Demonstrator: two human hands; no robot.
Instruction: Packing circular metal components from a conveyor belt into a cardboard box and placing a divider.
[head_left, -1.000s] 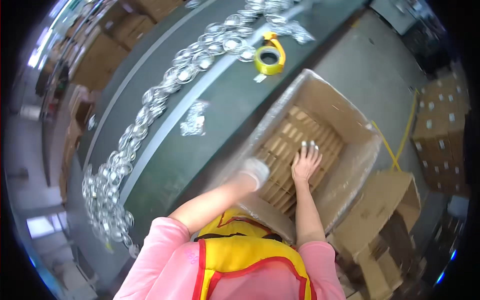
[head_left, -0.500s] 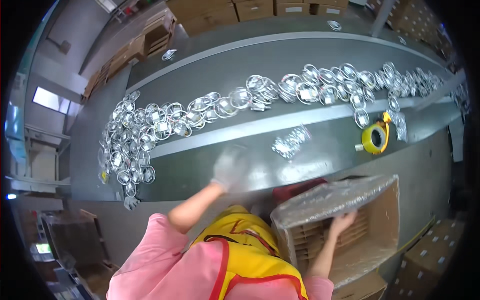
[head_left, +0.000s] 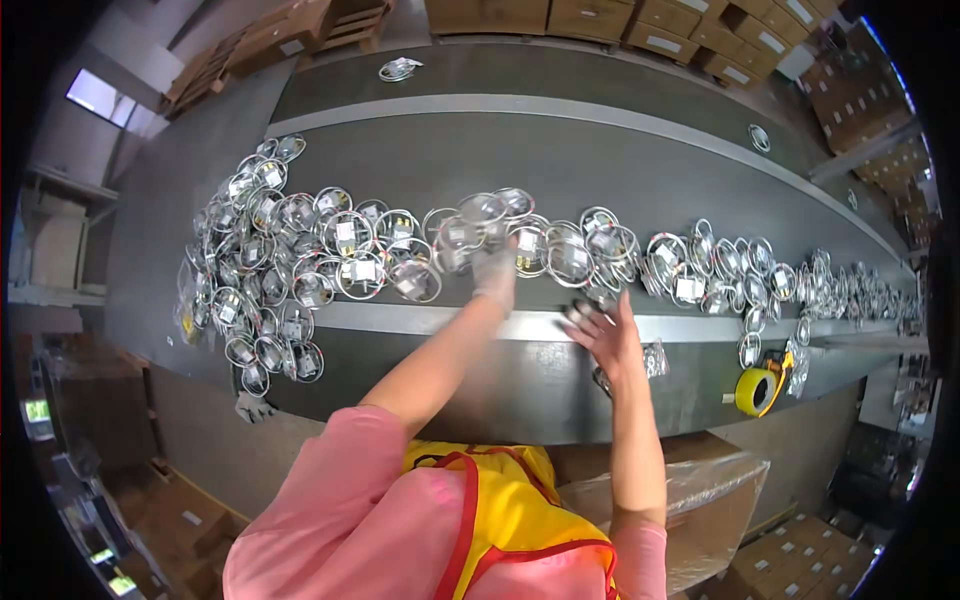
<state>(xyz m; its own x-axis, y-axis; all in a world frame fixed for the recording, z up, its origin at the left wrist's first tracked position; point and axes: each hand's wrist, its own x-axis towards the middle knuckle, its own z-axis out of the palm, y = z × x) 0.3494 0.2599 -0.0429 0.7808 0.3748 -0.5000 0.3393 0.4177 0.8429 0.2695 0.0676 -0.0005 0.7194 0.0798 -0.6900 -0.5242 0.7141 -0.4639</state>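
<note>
Coiled white cables in clear bags [head_left: 347, 233] lie in a long uneven row across the grey conveyor-like table [head_left: 480, 150]. My left hand [head_left: 494, 275], in a pale glove, reaches onto the coils in the middle of the row. Motion smears its fingers, so I cannot make out a grip. My bare right hand [head_left: 612, 345] is over the near strip of the table, just right of the left hand, with its fingers spread. Its fingertips are blurred close to a coil at the row's near edge. Partly behind this hand lies a clear plastic packet [head_left: 655, 359].
A tape dispenser with yellow tape [head_left: 757, 391] stands at the right near edge. A plastic-lined carton [head_left: 710, 515] is below the table's edge at the right. A grey glove [head_left: 253, 408] hangs at the left corner. Cartons [head_left: 590, 16] are stacked beyond the table.
My right hand has come up out of the lined carton to the table. My left hand has moved forward onto the coils. The view has shifted, so the row appears lower and nearer.
</note>
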